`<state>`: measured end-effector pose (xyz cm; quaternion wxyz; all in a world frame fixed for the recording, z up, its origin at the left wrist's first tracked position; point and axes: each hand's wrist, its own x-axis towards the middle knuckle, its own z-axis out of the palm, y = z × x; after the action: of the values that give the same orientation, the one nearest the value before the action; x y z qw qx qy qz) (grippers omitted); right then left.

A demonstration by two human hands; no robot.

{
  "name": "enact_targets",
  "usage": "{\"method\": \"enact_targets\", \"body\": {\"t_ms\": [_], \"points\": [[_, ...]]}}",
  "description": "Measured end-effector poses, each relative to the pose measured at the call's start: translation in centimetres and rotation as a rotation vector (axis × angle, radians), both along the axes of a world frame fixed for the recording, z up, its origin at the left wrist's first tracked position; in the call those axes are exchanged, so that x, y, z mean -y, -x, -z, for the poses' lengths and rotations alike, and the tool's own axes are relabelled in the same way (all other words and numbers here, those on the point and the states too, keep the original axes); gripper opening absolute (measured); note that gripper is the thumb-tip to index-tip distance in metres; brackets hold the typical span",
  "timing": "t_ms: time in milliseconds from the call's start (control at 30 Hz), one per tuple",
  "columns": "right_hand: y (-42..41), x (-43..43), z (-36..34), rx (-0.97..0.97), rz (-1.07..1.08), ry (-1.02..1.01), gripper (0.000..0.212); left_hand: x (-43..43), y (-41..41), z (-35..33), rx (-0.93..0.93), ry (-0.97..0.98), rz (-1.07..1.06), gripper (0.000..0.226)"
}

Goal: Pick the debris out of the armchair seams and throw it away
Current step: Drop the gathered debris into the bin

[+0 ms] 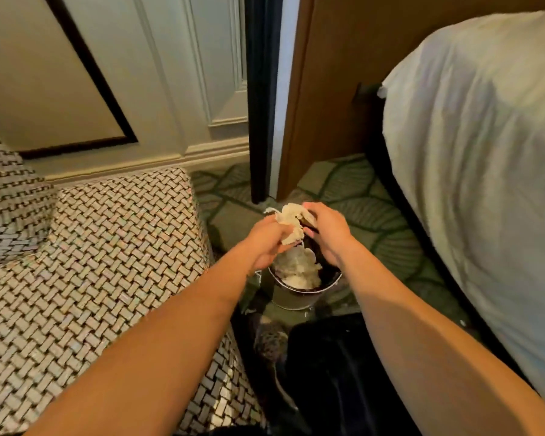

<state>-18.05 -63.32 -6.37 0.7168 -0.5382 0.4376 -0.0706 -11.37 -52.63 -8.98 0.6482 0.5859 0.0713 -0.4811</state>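
**Paper held over the little bin**

Two bare arms reach out from the bottom of the picture. The left arm [139,357] crosses over the edge of the armchair [107,247]. The right arm [438,341] comes in beside the bed [485,152]. Between the arms, low down, is a dark leg [328,372] of the person.

The left hand [266,243] has its fingers curled tight round a lump of crumpled paper [291,225]. The right hand [326,234] is bent over too, and its fingers pinch the other side of the same lump. The paper is pale and wrinkly. It sits up in the air, right above the bin [296,297].

The bin is small, round and shiny, with a dark inside. It stands on the floor between the armchair and the bed. More pale paper [299,269] already lies inside it.

The armchair fills the left side. Its cloth has a woven pattern of small pale blocks with dark lines.

The floor is a green carpet [359,196] with big leaf shapes. The bed on the right has a white cover hanging down its side. Behind the bin stands a brown wooden door [321,73] with a dark edge. The wall [170,73] on the left is pale with raised panels.
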Motion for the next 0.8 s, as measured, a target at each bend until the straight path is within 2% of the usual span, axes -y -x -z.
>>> {"method": "enact_targets", "body": {"t_ms": [133, 233, 300, 367, 467, 533, 667, 800], "points": [[0.2, 2.2, 2.0, -0.07, 0.022, -0.042, 0.016, 1.5, 0.5, 2.2, -0.175, 0.032, 0.006, 0.018], [0.2, 2.6, 3.2, -0.118, -0.008, -0.027, 0.025, 1.8, 0.7, 3.2, -0.223, 0.01, -0.001, 0.019], [0.4, 2.7, 3.6, -0.145, -0.04, -0.015, 0.029, 1.9, 1.1, 3.2, -0.238, -0.01, -0.007, 0.023], [0.5, 2.8, 3.7, -0.16, -0.058, -0.027, 0.023, 1.8, 1.4, 3.3, -0.257, -0.009, -0.039, 0.025], [0.8, 2.3, 3.3, -0.16, -0.068, -0.048, 0.027, 1.1, 1.6, 3.2, -0.263, -0.009, -0.119, 0.052], [0.9, 1.7, 2.8, -0.163, -0.083, -0.056, 0.027, 0.3, 1.6, 2.8, -0.262, 0.003, -0.153, 0.058], [1.1, -0.7, 0.8, -0.108, -0.149, -0.106, 0.025, -2.3, 1.7, 0.8, -0.239, 0.062, -0.196, 0.055], [1.4, -4.5, -1.6, 0.025, -0.231, -0.195, 0.035, -5.7, 2.0, -2.0, -0.196, 0.134, -0.216, 0.051]]}}
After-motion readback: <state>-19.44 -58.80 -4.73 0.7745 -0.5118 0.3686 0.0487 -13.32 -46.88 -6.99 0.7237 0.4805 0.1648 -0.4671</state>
